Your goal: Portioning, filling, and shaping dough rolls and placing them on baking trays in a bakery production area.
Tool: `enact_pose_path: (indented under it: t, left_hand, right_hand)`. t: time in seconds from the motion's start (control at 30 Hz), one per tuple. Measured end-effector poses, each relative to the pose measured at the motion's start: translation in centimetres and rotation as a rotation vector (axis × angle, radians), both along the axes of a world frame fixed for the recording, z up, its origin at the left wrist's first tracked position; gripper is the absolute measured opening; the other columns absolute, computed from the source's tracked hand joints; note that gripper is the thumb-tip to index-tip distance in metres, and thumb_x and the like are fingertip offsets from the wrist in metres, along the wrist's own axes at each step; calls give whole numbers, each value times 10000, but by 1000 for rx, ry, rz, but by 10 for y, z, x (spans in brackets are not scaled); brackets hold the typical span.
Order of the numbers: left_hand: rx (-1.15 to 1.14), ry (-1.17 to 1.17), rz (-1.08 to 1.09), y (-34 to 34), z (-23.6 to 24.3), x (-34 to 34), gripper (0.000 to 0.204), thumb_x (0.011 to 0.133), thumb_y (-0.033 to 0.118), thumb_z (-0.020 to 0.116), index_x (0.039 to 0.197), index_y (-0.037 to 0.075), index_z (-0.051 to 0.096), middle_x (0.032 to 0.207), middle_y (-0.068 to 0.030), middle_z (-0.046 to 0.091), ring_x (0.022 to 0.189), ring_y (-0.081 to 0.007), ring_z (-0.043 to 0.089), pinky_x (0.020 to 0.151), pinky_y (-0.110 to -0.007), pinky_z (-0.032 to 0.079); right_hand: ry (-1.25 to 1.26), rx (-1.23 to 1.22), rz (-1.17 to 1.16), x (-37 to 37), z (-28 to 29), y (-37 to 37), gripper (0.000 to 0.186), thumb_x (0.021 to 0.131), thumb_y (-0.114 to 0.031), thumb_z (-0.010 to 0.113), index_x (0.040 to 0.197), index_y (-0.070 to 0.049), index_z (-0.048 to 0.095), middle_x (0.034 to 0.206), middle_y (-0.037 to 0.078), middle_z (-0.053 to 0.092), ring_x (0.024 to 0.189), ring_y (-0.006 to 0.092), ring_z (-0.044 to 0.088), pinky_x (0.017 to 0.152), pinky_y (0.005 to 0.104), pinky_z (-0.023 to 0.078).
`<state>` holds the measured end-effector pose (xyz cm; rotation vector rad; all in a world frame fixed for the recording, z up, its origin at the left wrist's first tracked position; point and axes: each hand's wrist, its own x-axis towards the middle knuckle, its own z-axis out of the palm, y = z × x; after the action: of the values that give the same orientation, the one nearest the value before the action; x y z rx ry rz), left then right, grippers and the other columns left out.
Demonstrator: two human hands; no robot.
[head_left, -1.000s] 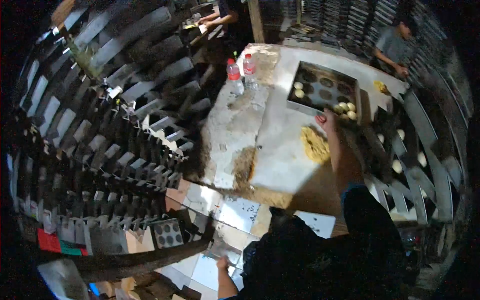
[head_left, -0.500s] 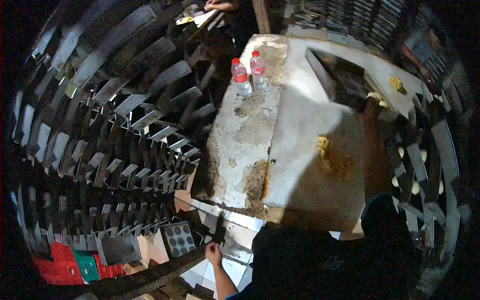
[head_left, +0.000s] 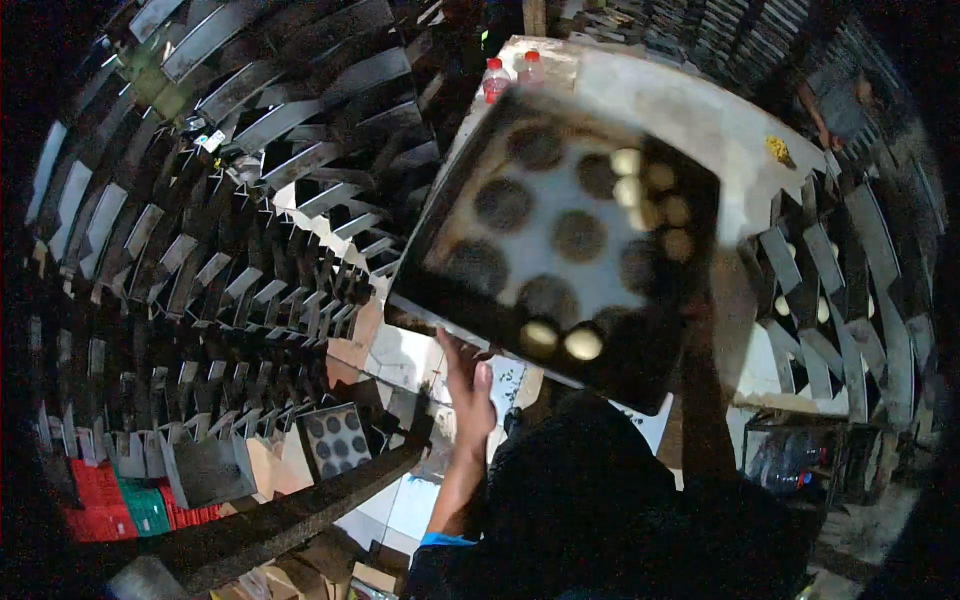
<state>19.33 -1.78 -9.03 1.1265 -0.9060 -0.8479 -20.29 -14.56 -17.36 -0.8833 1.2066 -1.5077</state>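
Dim racks (head_left: 270, 122) surround a tray (head_left: 530, 235) whose balls (head_left: 583, 343) could roll together if tilted. Left hand (head_left: 470, 385) spread at its near edge; right hand (head_left: 696, 311) shadowed, grip unclear.

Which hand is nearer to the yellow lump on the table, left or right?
Right. The right hand, in shadow at the baking tray's right side, is below and left of the yellow lump in view; the left hand is farther off, by the tray's near left edge.
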Motion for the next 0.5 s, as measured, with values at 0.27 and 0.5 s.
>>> enact_pose_path:
  t: [0.27, 0.5]
  left_hand:
    - [369, -345, 197, 12, -111, 29, 795, 812, 84, 637, 1413, -43, 132, 1340, -281, 287, 1151, -321, 442, 988, -366, 347]
    - [722, -936, 587, -32, -79, -2, 881, 732, 381, 713, 1379, -9, 259, 1292, -363, 244, 1229, -510, 206, 1014, -590, 177]
  right_hand:
    - [352, -13, 189, 111, -62, -40, 393, 836, -244, 559, 1168, -47, 490, 907, 146, 570, 853, 295, 557, 787, 402, 457]
    - [599, -25, 388, 88, -111, -91, 454, 802, -202, 591, 1211, -48, 467, 893, 158, 583, 832, 339, 562, 803, 429, 451]
